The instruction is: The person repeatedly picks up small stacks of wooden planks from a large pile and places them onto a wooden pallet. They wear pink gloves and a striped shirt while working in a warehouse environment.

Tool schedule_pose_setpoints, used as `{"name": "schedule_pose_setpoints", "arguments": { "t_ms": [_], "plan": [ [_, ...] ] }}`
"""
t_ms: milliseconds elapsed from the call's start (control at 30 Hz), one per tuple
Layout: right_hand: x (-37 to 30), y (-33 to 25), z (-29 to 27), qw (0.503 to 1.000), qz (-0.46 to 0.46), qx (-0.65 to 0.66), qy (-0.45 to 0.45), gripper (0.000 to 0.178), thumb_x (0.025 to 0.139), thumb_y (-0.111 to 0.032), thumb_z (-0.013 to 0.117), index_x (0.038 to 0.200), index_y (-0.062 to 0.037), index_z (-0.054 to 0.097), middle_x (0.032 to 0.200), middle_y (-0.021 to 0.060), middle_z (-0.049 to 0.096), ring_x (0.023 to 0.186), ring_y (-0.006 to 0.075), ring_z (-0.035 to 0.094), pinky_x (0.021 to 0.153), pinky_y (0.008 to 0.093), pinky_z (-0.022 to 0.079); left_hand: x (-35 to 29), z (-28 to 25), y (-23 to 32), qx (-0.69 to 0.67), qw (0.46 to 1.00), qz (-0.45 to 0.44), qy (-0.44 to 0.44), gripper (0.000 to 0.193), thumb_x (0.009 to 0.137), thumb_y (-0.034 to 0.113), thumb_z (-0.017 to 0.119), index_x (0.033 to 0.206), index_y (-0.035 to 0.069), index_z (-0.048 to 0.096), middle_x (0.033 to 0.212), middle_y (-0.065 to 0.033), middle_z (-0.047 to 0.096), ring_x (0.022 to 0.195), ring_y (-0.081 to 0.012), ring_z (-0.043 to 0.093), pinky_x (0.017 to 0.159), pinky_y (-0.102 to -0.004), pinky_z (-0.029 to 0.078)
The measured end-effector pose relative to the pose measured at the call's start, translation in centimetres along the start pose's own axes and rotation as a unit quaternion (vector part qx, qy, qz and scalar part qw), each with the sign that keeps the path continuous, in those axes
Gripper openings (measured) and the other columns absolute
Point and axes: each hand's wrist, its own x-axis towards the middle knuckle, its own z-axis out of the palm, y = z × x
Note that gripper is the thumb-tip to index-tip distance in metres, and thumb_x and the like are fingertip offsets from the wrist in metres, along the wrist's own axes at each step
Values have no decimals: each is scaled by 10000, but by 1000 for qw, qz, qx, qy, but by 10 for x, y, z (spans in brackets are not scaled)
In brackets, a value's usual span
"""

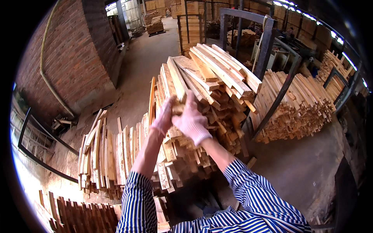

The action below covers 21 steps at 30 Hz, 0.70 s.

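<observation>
Both of my hands wear pale pink knit gloves and reach into a large stack of sawn wooden planks (202, 68). My left hand (164, 115) is held edge-up at the stack's near side, its fingers stretched out beside the end of a light plank (176, 79). On the other side of that end is my right hand (192, 122), index finger extended forward and thumb spread toward the left hand. The fingertips are close to or touching the plank; neither hand visibly wraps round it. Motion slightly blurs the gloves.
Shorter strips (99, 155) stand in a lower pile at left, beside a dark metal frame (46, 155). A big bundle of strips (291, 105) lies at right behind metal posts (268, 50). A brick wall (74, 50) rises far left, along a concrete floor (142, 58).
</observation>
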Motion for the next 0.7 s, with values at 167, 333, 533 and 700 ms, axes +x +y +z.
{"name": "schedule_pose_setpoints", "arguments": {
  "t_ms": [167,333,533,700],
  "plan": [
    [-92,62,21,935,-309,19,171,1152,812,-442,831,1595,-67,74,1224,250,628,968,320,687,804,401,614,-131,-5,25,36,999,-8,18,710,992,462,624,1513,32,405,1446,-209,559,1382,-377,474,1126,-612,403],
    [-20,73,-9,947,-276,105,127,621,960,-501,684,1300,-3,535,1175,177,606,989,285,623,839,410,558,-88,-9,12,6,997,-61,45,290,985,162,599,1230,27,675,1175,-129,723,938,-251,711,835,-428,599],
    [-7,49,-10,953,-25,286,-97,696,892,-390,766,1439,-35,523,1485,182,526,1362,332,498,1125,518,411,-73,-6,-6,-29,999,-6,25,266,988,109,627,1217,-7,697,1125,-126,746,976,-205,711,911,-307,592],
    [-116,31,-17,976,-24,197,-85,560,976,-242,601,1498,-85,473,1298,128,590,1046,184,633,861,339,549,-176,12,18,63,993,-79,53,346,964,168,668,1247,-25,617,1006,-152,687,847,-215,691,756,-314,621]
  ]
}}
